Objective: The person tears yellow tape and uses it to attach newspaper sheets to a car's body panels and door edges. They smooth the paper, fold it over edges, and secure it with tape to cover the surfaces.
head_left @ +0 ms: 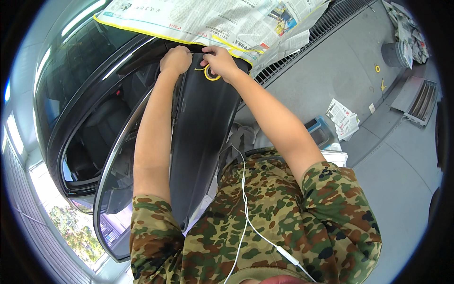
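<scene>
Both of my hands are at the far end of an opened dark car door, close to where it meets the car body. My right hand holds a roll of yellow masking tape, with a short loose tail sticking out to its left. My left hand is closed in a pinch at the door's edge; what lies between its fingertips is hidden. Just beyond my hands, newspaper sheets cover part of the car, with yellow tape along their near edge.
Left of the door are its window frame and the car's dark seat. A floor grate runs past the newspaper. To the right are a grey bucket, another yellow tape roll, loose papers and a metal vented panel.
</scene>
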A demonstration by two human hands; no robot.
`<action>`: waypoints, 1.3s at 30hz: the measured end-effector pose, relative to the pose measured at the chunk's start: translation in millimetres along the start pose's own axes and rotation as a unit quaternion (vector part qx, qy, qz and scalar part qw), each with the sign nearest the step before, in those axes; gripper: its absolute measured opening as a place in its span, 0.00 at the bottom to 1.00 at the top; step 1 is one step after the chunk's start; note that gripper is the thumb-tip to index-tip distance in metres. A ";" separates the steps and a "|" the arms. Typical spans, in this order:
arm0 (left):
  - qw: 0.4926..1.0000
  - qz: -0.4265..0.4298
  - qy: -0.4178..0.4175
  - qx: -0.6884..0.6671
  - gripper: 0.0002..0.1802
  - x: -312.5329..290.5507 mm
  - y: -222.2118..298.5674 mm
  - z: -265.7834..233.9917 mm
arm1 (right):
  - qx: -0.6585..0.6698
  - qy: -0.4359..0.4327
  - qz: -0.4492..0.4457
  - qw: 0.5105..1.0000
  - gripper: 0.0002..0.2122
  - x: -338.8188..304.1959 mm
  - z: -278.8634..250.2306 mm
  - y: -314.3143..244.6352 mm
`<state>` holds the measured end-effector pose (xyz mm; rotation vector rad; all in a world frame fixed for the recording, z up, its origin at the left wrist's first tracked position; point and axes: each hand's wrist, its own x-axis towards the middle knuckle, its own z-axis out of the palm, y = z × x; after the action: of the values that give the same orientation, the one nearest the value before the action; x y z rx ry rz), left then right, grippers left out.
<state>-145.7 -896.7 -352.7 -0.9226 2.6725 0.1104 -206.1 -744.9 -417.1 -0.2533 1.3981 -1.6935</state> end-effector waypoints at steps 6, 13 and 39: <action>0.997 0.064 0.026 -0.030 0.16 -11.0 -17.7 -10.3 | 0.104 -0.006 -0.073 0.992 0.13 4.7 -10.4 6.3; 0.968 0.135 0.146 -0.150 0.12 -33.6 -30.9 -20.5 | 0.020 -0.091 -0.179 0.980 0.13 28.6 -11.4 7.2; 0.976 0.083 0.197 -0.036 0.08 -28.4 -12.4 -2.0 | -0.459 0.012 -0.295 0.838 0.07 52.5 -18.7 -12.0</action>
<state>-117.4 -890.1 -341.6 -0.8089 3.1316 0.0656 -254.4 -770.9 -432.3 -1.3156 2.2298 -1.3084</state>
